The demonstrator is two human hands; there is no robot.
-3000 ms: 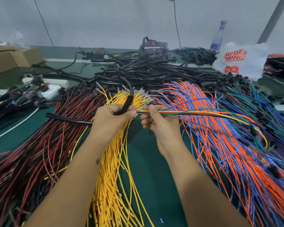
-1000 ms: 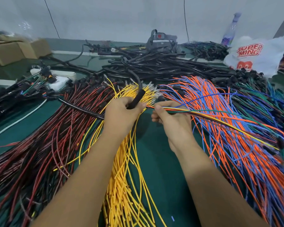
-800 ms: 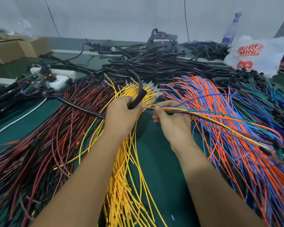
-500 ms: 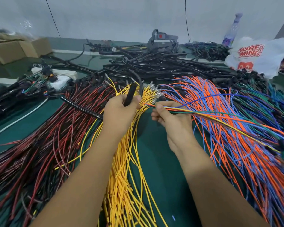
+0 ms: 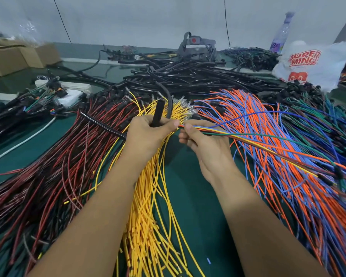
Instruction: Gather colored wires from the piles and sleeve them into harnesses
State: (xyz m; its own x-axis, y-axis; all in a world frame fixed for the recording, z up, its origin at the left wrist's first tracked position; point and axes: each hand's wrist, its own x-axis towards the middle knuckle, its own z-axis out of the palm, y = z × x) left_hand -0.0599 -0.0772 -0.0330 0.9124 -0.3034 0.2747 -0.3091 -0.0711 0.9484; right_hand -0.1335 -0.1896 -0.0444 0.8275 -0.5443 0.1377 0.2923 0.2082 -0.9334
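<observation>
Wire in three big loose piles covers my green table (image 5: 190,206): dark red (image 5: 54,176), yellow (image 5: 148,226), orange-and-blue (image 5: 278,156). One white plastic bag (image 5: 316,64) reads "SUPER MING". My left hand (image 5: 148,134) grips one black sleeve tube (image 5: 157,112); my right hand (image 5: 204,144) pinches one mixed-colour wire bundle (image 5: 248,137) beside it.

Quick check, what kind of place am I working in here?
Probably a wire-harness assembly bench in a workshop: sorted piles of yellow wires and orange and blue wires, a heap of black sleeving, and cardboard boxes.

Hands (image 5: 148,134) hold black sleeve (image 5: 157,112), wire bundle (image 5: 248,136).
</observation>
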